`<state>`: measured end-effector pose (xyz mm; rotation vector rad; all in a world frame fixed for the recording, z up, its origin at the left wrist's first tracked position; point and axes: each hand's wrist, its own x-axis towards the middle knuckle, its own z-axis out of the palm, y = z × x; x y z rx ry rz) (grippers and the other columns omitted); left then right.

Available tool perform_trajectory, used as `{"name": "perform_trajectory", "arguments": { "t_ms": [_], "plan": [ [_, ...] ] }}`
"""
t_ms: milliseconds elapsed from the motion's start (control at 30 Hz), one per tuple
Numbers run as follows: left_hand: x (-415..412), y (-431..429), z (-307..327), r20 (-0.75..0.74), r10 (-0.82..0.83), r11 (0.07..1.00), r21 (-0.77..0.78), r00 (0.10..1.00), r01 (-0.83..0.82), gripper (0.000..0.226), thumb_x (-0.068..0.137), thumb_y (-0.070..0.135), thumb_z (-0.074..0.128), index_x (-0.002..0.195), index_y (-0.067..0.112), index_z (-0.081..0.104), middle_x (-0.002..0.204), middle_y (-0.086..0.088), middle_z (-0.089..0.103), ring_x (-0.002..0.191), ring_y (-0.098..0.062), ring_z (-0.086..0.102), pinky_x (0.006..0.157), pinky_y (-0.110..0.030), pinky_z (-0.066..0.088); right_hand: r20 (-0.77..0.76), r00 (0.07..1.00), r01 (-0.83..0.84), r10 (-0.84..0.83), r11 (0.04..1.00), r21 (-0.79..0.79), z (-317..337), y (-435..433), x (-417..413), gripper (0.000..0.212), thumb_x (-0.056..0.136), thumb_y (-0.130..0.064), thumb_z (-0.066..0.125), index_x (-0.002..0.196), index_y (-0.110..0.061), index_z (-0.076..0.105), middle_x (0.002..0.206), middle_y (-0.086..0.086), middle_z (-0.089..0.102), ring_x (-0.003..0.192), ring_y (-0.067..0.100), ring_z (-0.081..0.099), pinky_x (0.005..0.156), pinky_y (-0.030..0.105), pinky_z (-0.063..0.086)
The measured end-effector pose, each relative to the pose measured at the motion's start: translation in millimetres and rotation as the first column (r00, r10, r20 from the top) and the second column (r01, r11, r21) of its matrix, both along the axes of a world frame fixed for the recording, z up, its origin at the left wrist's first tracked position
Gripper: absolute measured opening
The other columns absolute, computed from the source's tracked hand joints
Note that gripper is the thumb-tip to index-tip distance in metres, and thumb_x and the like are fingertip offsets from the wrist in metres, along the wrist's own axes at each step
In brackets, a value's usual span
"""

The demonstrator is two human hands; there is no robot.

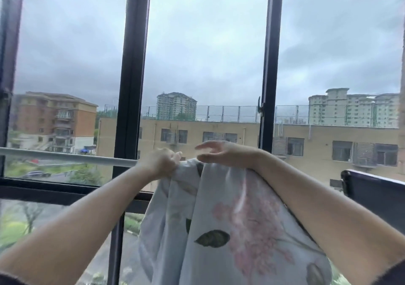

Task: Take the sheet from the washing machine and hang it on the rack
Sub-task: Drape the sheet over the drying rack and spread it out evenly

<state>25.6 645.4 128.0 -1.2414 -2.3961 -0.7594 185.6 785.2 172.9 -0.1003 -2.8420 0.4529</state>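
A pale sheet [230, 219] printed with pink blossoms and dark leaves hangs down in front of me, its top draped over a white horizontal rack bar [65, 156]. My left hand [161, 161] is clenched on the sheet's upper edge right at the bar. My right hand [219, 152] hovers just above the draped top with fingers spread and curved, its forearm resting on the cloth. The bar's right part is hidden behind the sheet and my arms.
A large window with thick black frames [131, 87] stands directly behind the bar, with buildings and grey sky outside. A window handle [260, 108] sits on the right mullion. A dark flat object [372, 188] juts in at the right.
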Motion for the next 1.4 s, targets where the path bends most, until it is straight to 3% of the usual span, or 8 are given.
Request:
{"name": "perform_trajectory", "arguments": {
  "t_ms": [133, 400, 667, 767, 933, 1067, 1167, 1400],
  "plan": [
    [-16, -35, -15, -0.107, -0.059, 0.998, 0.02, 0.992, 0.062, 0.047, 0.102, 0.035, 0.029, 0.061, 0.018, 0.044, 0.063, 0.0, 0.051, 0.064, -0.02, 0.051, 0.06, -0.034, 0.037, -0.176, 0.981, 0.122, -0.078, 0.958, 0.258, -22, -10, -28, 0.022, 0.087, -0.046, 0.058, 0.107, -0.038, 0.064, 0.107, -0.007, 0.066, 0.099, 0.016, 0.06, 0.091, 0.039, 0.05],
    [-22, -42, -18, -0.316, -0.268, 0.962, -0.145, 0.91, 0.233, 0.037, 0.095, 0.054, 0.041, 0.125, 0.035, 0.053, 0.106, 0.006, 0.068, 0.092, -0.017, 0.063, 0.065, -0.031, 0.044, -0.396, 0.912, 0.125, -0.108, 0.992, 0.017, -23, -14, -20, 0.019, 0.084, -0.001, 0.064, 0.075, -0.018, 0.068, 0.072, -0.015, 0.063, 0.07, -0.001, 0.056, 0.07, 0.009, 0.044],
    [-29, -26, -22, -0.369, -0.256, 0.928, 0.165, 0.894, 0.334, 0.033, 0.091, 0.013, 0.052, 0.059, 0.021, 0.053, 0.059, 0.0, 0.06, 0.056, -0.021, 0.058, 0.054, -0.035, 0.048, -0.518, 0.81, 0.097, -0.274, 0.935, -0.342, -22, 2, -8, 0.044, 0.083, 0.009, 0.057, 0.06, -0.026, 0.071, 0.064, -0.013, 0.068, 0.071, 0.006, 0.061, 0.075, 0.02, 0.052],
    [-47, -21, 2, -0.316, -0.155, 0.947, 0.222, 0.936, 0.232, 0.027, 0.093, 0.011, 0.047, 0.068, 0.016, 0.053, 0.064, -0.004, 0.061, 0.056, -0.02, 0.06, 0.056, -0.034, 0.052, -0.551, 0.764, 0.037, -0.335, 0.876, -0.481, -21, 6, -4, 0.041, 0.085, 0.014, 0.051, 0.067, -0.018, 0.068, 0.068, -0.002, 0.066, 0.069, 0.012, 0.059, 0.066, 0.021, 0.052],
    [-42, -24, 20, -0.233, -0.341, 0.933, 0.033, 0.911, 0.357, 0.035, 0.098, 0.029, 0.04, 0.068, 0.015, 0.052, 0.064, -0.007, 0.061, 0.054, -0.023, 0.057, 0.057, -0.038, 0.054, -0.273, 0.934, 0.118, -0.231, 0.92, -0.375, -17, -3, -6, 0.007, 0.093, -0.015, 0.058, 0.09, -0.017, 0.064, 0.091, 0.002, 0.066, 0.086, 0.016, 0.057, 0.078, 0.03, 0.047],
    [-29, -26, -13, -0.389, -0.284, 0.952, -0.003, 0.876, 0.307, 0.038, 0.096, 0.044, 0.034, 0.072, 0.02, 0.049, 0.063, 0.002, 0.056, 0.059, -0.023, 0.058, 0.059, -0.032, 0.05, -0.094, 0.986, 0.126, -0.14, 0.981, -0.146, -23, -23, -13, 0.024, 0.084, -0.049, 0.065, 0.106, -0.047, 0.056, 0.105, -0.017, 0.063, 0.093, 0.004, 0.06, 0.078, 0.02, 0.048],
    [-38, -30, -25, -0.547, -0.269, 0.941, 0.026, 0.793, 0.337, 0.04, 0.09, 0.051, 0.035, 0.093, 0.018, 0.057, 0.078, 0.003, 0.065, 0.063, -0.021, 0.06, 0.056, -0.029, 0.044, -0.266, 0.947, 0.229, -0.182, 0.961, 0.157, -34, -30, -24, 0.022, 0.087, -0.033, 0.061, 0.07, -0.043, 0.053, 0.064, -0.022, 0.054, 0.063, 0.003, 0.049, 0.066, 0.031, 0.042],
    [-46, -26, -43, -0.855, -0.112, 0.941, 0.072, 0.506, 0.331, 0.013, 0.08, 0.02, 0.071, 0.091, 0.015, 0.065, 0.065, 0.001, 0.061, 0.047, -0.018, 0.06, 0.039, -0.026, 0.047, -0.557, 0.807, 0.22, -0.198, 0.975, -0.028, -43, -7, -35, 0.035, 0.084, -0.003, 0.057, 0.053, -0.013, 0.042, 0.049, -0.013, 0.036, 0.051, 0.003, 0.032, 0.054, 0.031, 0.031]
  ]
}}
